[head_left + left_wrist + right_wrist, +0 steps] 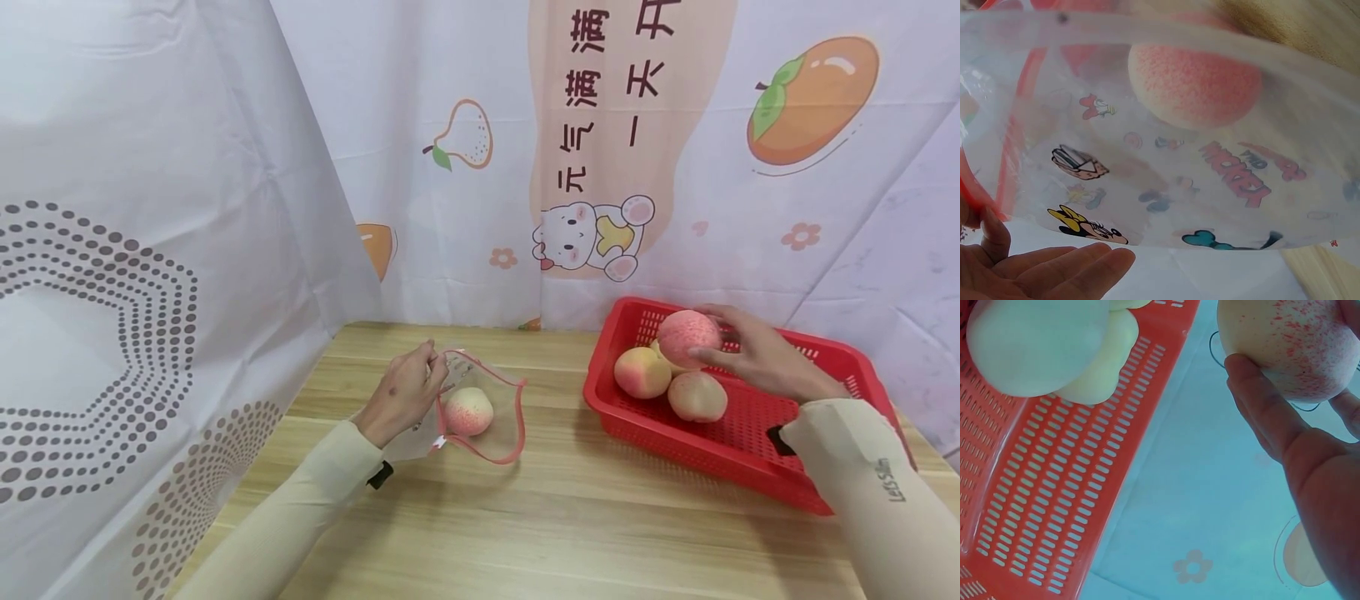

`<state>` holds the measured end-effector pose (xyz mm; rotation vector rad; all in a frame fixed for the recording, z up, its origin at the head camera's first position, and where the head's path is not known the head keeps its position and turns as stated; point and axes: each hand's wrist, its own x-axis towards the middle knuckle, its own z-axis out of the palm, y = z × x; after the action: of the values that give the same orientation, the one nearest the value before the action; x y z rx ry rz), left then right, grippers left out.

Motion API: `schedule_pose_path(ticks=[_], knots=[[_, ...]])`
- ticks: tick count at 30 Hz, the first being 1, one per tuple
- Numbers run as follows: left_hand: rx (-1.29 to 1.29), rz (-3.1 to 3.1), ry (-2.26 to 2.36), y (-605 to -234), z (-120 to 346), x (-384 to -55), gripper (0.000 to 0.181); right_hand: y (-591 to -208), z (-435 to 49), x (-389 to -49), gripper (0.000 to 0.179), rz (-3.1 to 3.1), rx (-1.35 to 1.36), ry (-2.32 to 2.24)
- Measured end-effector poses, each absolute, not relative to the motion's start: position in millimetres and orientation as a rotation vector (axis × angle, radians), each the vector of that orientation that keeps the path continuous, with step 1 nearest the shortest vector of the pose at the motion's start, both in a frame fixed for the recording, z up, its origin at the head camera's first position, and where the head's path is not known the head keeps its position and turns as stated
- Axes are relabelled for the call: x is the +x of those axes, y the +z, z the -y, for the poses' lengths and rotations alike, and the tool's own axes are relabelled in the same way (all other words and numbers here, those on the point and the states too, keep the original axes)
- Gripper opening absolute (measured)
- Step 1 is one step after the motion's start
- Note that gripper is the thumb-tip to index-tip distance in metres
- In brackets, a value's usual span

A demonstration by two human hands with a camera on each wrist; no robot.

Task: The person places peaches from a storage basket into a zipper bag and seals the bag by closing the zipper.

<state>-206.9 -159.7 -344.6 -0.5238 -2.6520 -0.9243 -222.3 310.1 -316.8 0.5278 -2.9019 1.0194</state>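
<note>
My left hand [406,390] pinches the red-trimmed rim of a clear plastic zip bag [504,433], thumb and forefinger at its edge. The bag lies on its side with its mouth facing right. Inside it sits one pale peach with pink speckles [469,412]; through the printed film in the left wrist view the same peach [1194,81] shows. Above the red basket [720,462], my right hand [765,354] grips a pinker peach [686,337], fingers and thumb around its sides. In the right wrist view that held peach [1291,350] is partly cut off by the frame.
Several peaches, among them a yellow-pink peach [642,372] and a tan peach [697,397], lie in the basket's left part. The wooden table [480,533] carries bag and basket. A printed curtain [450,225] hangs behind and a white cloth [150,167] at left.
</note>
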Motion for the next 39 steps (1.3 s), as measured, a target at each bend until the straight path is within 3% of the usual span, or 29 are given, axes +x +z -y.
schedule_pose_path(ticks=[39], knots=[[-0.547, 2.648, -0.915, -345, 158, -205, 0.026, -300, -281, -204, 0.078, 2.906, 0.595, 1.028]])
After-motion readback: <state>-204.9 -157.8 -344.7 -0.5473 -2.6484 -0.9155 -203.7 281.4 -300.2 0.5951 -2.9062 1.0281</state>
